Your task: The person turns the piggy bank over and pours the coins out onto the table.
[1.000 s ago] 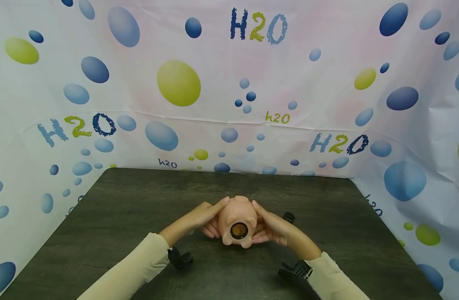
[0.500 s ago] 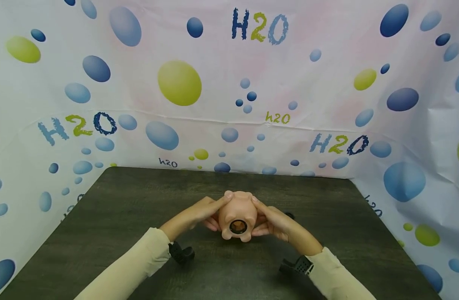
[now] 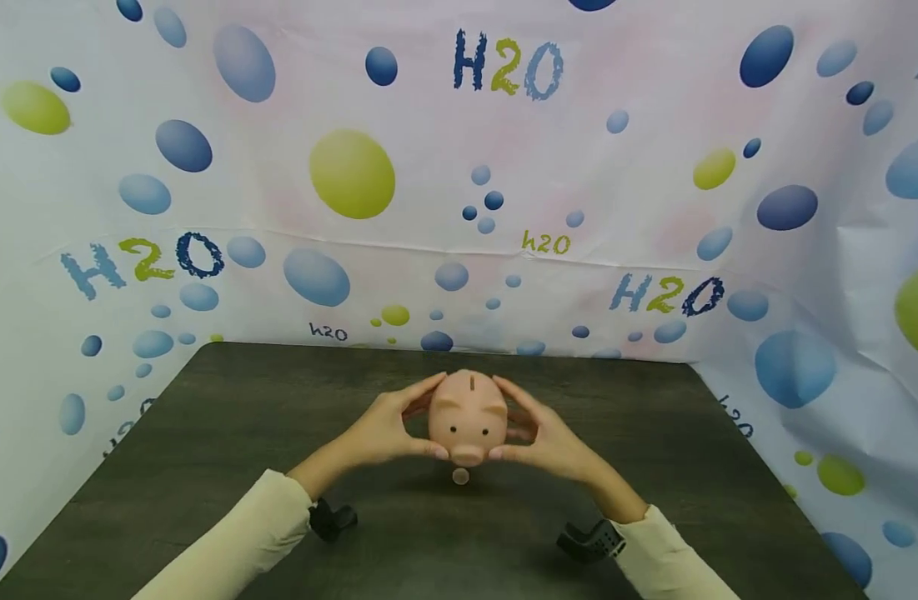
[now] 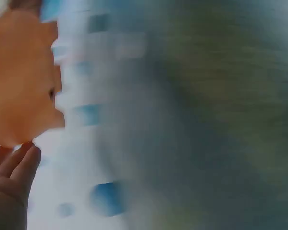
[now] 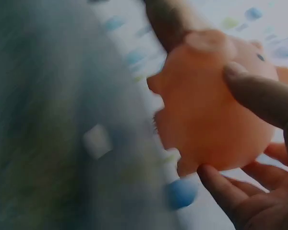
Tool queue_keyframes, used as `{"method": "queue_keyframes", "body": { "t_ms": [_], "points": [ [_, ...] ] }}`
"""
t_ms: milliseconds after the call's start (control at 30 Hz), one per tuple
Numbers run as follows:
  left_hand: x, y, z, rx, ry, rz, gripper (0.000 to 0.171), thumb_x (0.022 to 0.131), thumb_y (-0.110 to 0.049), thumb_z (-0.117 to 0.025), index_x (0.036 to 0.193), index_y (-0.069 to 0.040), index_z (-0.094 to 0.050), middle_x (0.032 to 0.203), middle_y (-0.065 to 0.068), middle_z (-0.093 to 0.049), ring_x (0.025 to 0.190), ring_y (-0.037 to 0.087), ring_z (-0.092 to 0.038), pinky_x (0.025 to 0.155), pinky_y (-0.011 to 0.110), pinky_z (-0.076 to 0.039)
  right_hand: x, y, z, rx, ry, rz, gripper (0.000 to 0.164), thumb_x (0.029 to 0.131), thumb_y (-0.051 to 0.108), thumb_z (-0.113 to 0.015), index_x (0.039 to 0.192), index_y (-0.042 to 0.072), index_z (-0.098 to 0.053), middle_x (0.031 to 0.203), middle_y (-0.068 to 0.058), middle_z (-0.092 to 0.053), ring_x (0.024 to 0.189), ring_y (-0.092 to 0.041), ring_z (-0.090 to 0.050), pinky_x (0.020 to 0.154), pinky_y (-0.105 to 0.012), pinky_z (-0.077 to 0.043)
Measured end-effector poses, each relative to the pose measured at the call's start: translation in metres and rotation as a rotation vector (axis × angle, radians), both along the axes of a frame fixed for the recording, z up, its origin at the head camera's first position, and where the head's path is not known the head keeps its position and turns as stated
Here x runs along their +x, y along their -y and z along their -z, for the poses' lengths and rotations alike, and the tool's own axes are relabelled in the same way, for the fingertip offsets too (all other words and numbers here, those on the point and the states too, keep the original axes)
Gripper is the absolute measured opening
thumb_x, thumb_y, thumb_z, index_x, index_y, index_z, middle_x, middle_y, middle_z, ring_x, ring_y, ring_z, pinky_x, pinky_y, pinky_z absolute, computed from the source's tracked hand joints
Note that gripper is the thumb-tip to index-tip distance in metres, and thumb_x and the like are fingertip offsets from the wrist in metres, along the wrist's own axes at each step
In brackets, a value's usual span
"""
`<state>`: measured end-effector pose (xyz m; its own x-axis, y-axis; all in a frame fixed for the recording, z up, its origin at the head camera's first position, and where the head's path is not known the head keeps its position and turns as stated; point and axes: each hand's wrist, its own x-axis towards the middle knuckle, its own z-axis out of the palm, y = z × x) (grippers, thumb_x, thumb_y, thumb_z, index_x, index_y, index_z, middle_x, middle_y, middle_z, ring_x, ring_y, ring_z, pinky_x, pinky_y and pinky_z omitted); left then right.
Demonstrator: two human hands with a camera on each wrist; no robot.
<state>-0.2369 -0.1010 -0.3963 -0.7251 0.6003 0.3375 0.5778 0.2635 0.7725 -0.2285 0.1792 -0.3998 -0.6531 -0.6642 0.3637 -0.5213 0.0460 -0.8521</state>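
A pink piggy bank (image 3: 468, 415) is facing the head camera, slot uppermost.
Left fingers (image 3: 424, 387) are holding it at nine o'clock, right fingers (image 3: 514, 392) at three. Its dark slot is showing at twelve; two black eyes and a blunt snout are sitting toward six. Just below the snout, at six o'clock, a small pale round disc (image 3: 461, 476) is showing; whether it is touching the bench (image 3: 459, 550) is unclear.

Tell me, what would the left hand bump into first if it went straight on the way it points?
The piggy bank, which the left hand holds on one side. Past that, probably the right hand, though depth is unclear.
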Motion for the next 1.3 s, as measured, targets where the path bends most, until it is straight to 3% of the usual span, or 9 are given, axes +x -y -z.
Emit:
{"method": "queue_keyframes", "body": {
  "t_ms": [67, 167, 400, 633, 733, 833, 1000, 1167, 1300],
  "points": [
    [0.001, 0.003, 0.017, -0.038, 0.032, -0.011, 0.098, 0.074, -0.023, -0.084, 0.152, -0.006, -0.026, 0.152, 0.015, -0.035, 0.132, 0.030, -0.045, 0.104, 0.040, -0.044, -0.003, 0.002, 0.019, 0.041, 0.066, -0.016, 0.091, 0.087, 0.002, -0.069, 0.155, 0.005, -0.008, 0.158, -0.021, -0.009, 0.135, -0.046, -0.033, 0.100, -0.033, -0.048],
    [0.000, 0.003, 0.027, -0.035, 0.065, -0.019, 0.099, 0.073, -0.022, -0.084, 0.151, -0.004, -0.027, 0.152, 0.016, -0.034, 0.134, 0.030, -0.042, 0.105, 0.040, -0.043, -0.008, 0.002, 0.033, 0.046, 0.096, -0.016, 0.092, 0.086, 0.003, -0.071, 0.155, 0.006, -0.010, 0.158, -0.021, -0.009, 0.136, -0.045, -0.032, 0.100, -0.034, -0.048],
    [-0.004, -0.001, 0.021, 0.009, 0.112, -0.008, 0.096, 0.074, -0.020, -0.084, 0.152, -0.009, -0.028, 0.152, 0.014, -0.034, 0.133, 0.027, -0.044, 0.104, 0.034, -0.044, -0.009, -0.002, 0.028, -0.019, 0.140, -0.012, 0.089, 0.088, 0.005, -0.070, 0.155, 0.009, -0.012, 0.158, -0.020, -0.013, 0.135, -0.048, -0.033, 0.097, -0.037, -0.051],
    [-0.007, -0.003, 0.021, 0.069, 0.200, 0.015, 0.089, 0.080, -0.018, -0.079, 0.151, -0.004, -0.027, 0.150, 0.018, -0.036, 0.130, 0.028, -0.048, 0.102, 0.034, -0.047, -0.007, -0.003, 0.025, -0.005, 0.156, 0.061, 0.073, 0.094, 0.008, -0.062, 0.154, 0.012, -0.020, 0.156, -0.019, -0.022, 0.129, -0.045, -0.042, 0.094, -0.036, -0.053],
    [-0.007, -0.005, 0.019, 0.112, 0.255, 0.001, 0.081, 0.086, -0.021, -0.075, 0.149, 0.001, -0.028, 0.146, 0.023, -0.040, 0.127, 0.033, -0.050, 0.099, 0.035, -0.049, -0.007, -0.001, 0.023, -0.029, 0.194, 0.102, 0.065, 0.098, 0.013, -0.056, 0.153, 0.008, -0.022, 0.153, -0.021, -0.027, 0.128, -0.044, -0.043, 0.095, -0.038, -0.052],
    [-0.006, -0.008, 0.017, 0.116, 0.308, -0.060, 0.074, 0.090, -0.029, -0.070, 0.146, 0.004, -0.034, 0.139, 0.025, -0.048, 0.123, 0.033, -0.054, 0.094, 0.034, -0.052, -0.007, 0.001, 0.021, -0.052, 0.293, 0.120, 0.060, 0.102, 0.022, -0.048, 0.152, 0.001, -0.021, 0.151, -0.026, -0.028, 0.131, -0.042, -0.041, 0.101, -0.043, -0.047],
    [-0.007, -0.011, 0.013, 0.042, 0.411, -0.191, 0.067, 0.092, -0.047, -0.061, 0.133, 0.004, -0.053, 0.118, 0.020, -0.065, 0.099, 0.026, -0.068, 0.081, 0.042, -0.058, -0.007, 0.005, 0.022, -0.038, 0.500, 0.098, 0.063, 0.104, 0.035, -0.041, 0.148, -0.007, -0.024, 0.141, -0.025, -0.043, 0.121, -0.029, -0.054, 0.103, -0.045, -0.045],
    [-0.007, -0.011, 0.014, -0.087, 0.508, -0.265, 0.066, 0.093, -0.061, -0.049, 0.102, -0.001, -0.073, 0.082, 0.010, -0.072, 0.066, 0.019, -0.069, 0.069, 0.044, -0.060, -0.004, 0.007, 0.024, -0.029, 0.720, 0.052, 0.067, 0.103, 0.046, -0.038, 0.142, -0.009, -0.037, 0.123, -0.012, -0.062, 0.107, -0.020, -0.064, 0.097, -0.039, -0.051],
    [-0.003, -0.012, 0.014, -0.143, 0.558, -0.283, 0.074, 0.091, -0.068, -0.043, 0.081, -0.002, -0.075, 0.064, 0.012, -0.069, 0.051, 0.018, -0.066, 0.060, 0.044, -0.059, -0.003, 0.012, 0.026, 0.006, 0.830, 0.055, 0.073, 0.100, 0.055, -0.037, 0.137, -0.008, -0.046, 0.115, -0.015, -0.066, 0.096, -0.021, -0.068, 0.091, -0.036, -0.054]
  ]
}}
